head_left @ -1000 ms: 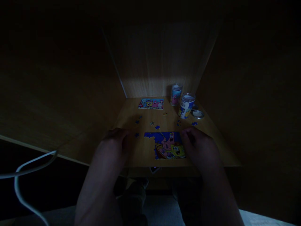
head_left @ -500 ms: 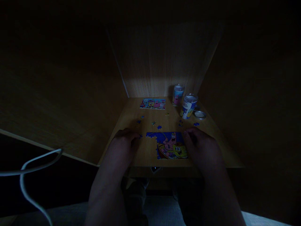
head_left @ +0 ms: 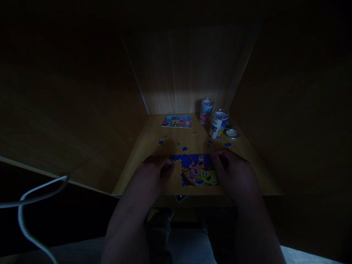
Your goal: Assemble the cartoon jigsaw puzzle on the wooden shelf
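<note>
A partly joined jigsaw puzzle [head_left: 194,170] with cartoon figures on blue lies near the table's front edge, its lower left part open. At the left end of its top strip, my left hand [head_left: 158,170] is closed in a pinch on a small dark puzzle piece, mostly hidden by the fingers. My right hand [head_left: 233,167] rests along the puzzle's right edge, fingers curled, thumb and forefinger pressed at the upper right corner. Beyond the puzzle lie loose pieces, among them a blue piece [head_left: 184,149], a yellowish piece [head_left: 194,133] and a blue piece [head_left: 228,145] on the right.
A finished picture puzzle [head_left: 177,121] lies at the back. Two clear cans, one pink-and-blue [head_left: 205,113] and one blue-and-yellow [head_left: 218,126], stand at back right beside a round lid [head_left: 232,134]. Wooden panels enclose the table [head_left: 134,170]. A white cable [head_left: 23,220] hangs at left.
My left hand has moved right to the puzzle's top left end, and the loose piece by its fingertips is gone from the table. My right hand stays at the puzzle's right edge.
</note>
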A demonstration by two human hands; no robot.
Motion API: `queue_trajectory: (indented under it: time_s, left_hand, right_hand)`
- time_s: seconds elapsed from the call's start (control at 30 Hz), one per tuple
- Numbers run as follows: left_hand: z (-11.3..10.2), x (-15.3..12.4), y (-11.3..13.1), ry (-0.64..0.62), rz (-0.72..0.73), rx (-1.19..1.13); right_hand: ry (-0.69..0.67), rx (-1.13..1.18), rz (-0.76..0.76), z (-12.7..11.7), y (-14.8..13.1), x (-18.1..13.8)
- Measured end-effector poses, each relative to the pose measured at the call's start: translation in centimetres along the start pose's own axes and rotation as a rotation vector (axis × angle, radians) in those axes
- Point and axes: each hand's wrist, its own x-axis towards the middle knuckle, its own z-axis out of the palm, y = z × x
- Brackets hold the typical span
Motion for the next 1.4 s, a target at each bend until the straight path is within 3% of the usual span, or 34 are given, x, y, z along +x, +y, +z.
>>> queue_trajectory:
  time_s: [0.37, 0.73, 1.1, 1.4]
  left_hand:
    - [-0.8, -0.1, -0.2, -0.105, -0.142, -0.045]
    - [-0.5, 0.4, 0.0, -0.072, -0.207, -0.013]
    - [0.2, 0.5, -0.4, -0.049, -0.171, 0.029]
    - [0.3, 0.5, -0.4, -0.025, -0.062, -0.029]
  right_hand:
    - [0.006, -0.028, -0.012, 0.1, 0.0, 0.0]
    - [0.011, -0.029, -0.018, 0.2, 0.1, 0.0]
    - [0.0, -0.031, -0.002, 0.0, -0.1, 0.0]
    - [-0.002, -0.034, 0.003, 0.1, 0.0, 0.0]
